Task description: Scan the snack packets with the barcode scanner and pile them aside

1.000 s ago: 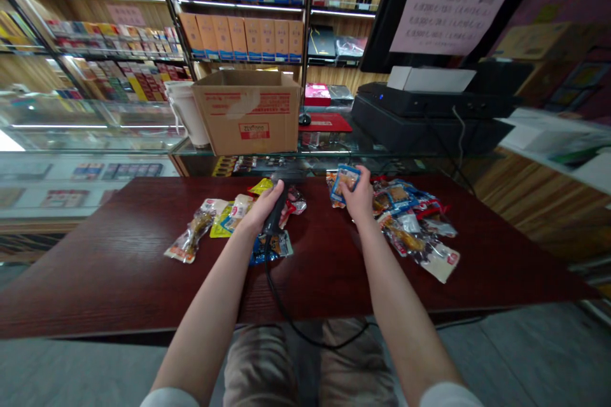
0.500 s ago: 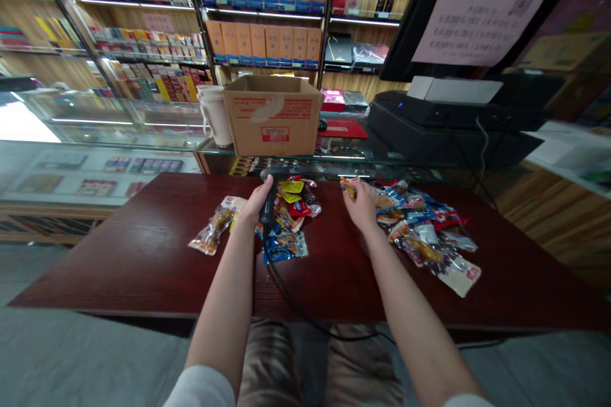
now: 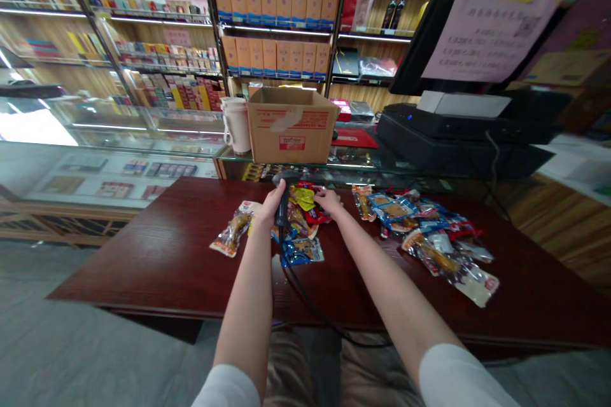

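My left hand [image 3: 273,205] is wrapped round the handle of a black barcode scanner [image 3: 282,203], whose cord drops toward the table's front edge. Under and beside it lies a small pile of snack packets, with a yellow packet [image 3: 302,197] on top and a blue packet [image 3: 303,250] at the front. At the right side of this pile, my right hand [image 3: 329,202] has its fingers bent and closed on the edge of a packet, partly hidden. A clear packet of brown food [image 3: 233,229] lies left of my left hand. A larger heap of snack packets [image 3: 396,208] spreads to the right.
The dark red table [image 3: 157,248] carries both piles. Behind it, an open cardboard box [image 3: 292,127] and a white cup [image 3: 237,127] stand on a glass counter. A black monitor [image 3: 420,44] and a black machine [image 3: 429,133] occupy the back right. Stocked shelves line the wall.
My right hand has left an orange-edged packet at the right heap and moved left to the small pile. The left hand still holds the scanner. The whole view has shifted slightly.
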`<state>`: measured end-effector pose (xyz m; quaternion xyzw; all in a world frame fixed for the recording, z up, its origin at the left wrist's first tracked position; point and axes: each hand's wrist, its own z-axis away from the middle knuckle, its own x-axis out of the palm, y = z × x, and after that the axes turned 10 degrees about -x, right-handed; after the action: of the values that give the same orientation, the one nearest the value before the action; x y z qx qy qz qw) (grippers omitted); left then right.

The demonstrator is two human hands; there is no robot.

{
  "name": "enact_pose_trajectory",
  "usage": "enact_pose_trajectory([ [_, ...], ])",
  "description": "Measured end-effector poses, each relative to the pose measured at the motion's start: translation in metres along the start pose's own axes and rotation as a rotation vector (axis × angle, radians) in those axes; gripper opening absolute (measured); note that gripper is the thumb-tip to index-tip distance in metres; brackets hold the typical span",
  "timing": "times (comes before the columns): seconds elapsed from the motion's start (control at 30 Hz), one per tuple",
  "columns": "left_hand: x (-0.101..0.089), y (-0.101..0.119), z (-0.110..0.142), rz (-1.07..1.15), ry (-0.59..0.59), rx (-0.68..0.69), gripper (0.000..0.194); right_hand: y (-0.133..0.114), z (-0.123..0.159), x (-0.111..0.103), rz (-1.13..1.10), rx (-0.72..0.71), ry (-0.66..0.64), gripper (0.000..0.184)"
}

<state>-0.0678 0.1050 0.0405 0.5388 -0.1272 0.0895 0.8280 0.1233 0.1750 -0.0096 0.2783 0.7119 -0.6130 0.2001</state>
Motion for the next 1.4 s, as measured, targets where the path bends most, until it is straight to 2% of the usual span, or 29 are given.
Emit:
enact_pose_trajectory([
  [0.07, 0.001, 0.000, -0.001, 0.000, -0.009, 0.016, 0.060, 0.008, 0.002, -0.003, -0.049, -0.026, -0.001, 0.025],
  [0.2, 0.002, 0.001, -0.001, 0.015, 0.000, 0.048, 0.058, 0.011, 0.006, -0.008, -0.099, -0.113, 0.037, 0.040],
  [0.3, 0.001, 0.002, 0.000, 0.054, 0.008, 0.099, 0.056, -0.002, 0.007, -0.004, -0.080, -0.228, 0.040, 0.052],
  [0.4, -0.002, 0.002, -0.001, 0.069, 0.019, 0.117, 0.056, -0.022, 0.006, 0.005, 0.051, -0.243, -0.054, 0.059],
  [0.53, -0.005, 0.003, -0.002, 0.075, 0.040, 0.106, 0.058, -0.033, 0.002, 0.007, 0.250, -0.191, -0.142, 0.052],
  [0.6, -0.005, 0.003, -0.004, 0.086, 0.056, 0.121, 0.059, -0.027, 0.001, 0.001, 0.214, -0.208, -0.154, 0.045],
  [0.7, -0.005, 0.002, -0.005, 0.075, 0.053, 0.129, 0.057, -0.009, 0.001, -0.013, 0.038, -0.267, -0.075, 0.041],
  [0.87, 0.006, -0.003, -0.002, -0.002, -0.069, 0.101, 0.059, 0.025, 0.017, -0.042, -0.282, -0.311, 0.109, 0.040],
  [1.0, 0.026, -0.007, 0.010, -0.092, -0.184, 0.029, 0.062, 0.040, 0.040, -0.068, -0.478, -0.266, 0.132, 0.046],
  [1.13, 0.042, -0.013, 0.021, -0.131, -0.310, 0.022, 0.055, 0.049, 0.059, -0.084, -0.446, -0.326, 0.198, 0.040],
  [1.27, 0.052, -0.022, 0.022, -0.145, -0.471, 0.001, 0.061, 0.057, 0.071, -0.085, -0.354, -0.360, 0.309, 0.030],
  [1.4, 0.063, -0.029, 0.024, -0.175, -0.510, -0.053, 0.063, 0.061, 0.075, -0.082, -0.282, -0.349, 0.300, 0.025],
])
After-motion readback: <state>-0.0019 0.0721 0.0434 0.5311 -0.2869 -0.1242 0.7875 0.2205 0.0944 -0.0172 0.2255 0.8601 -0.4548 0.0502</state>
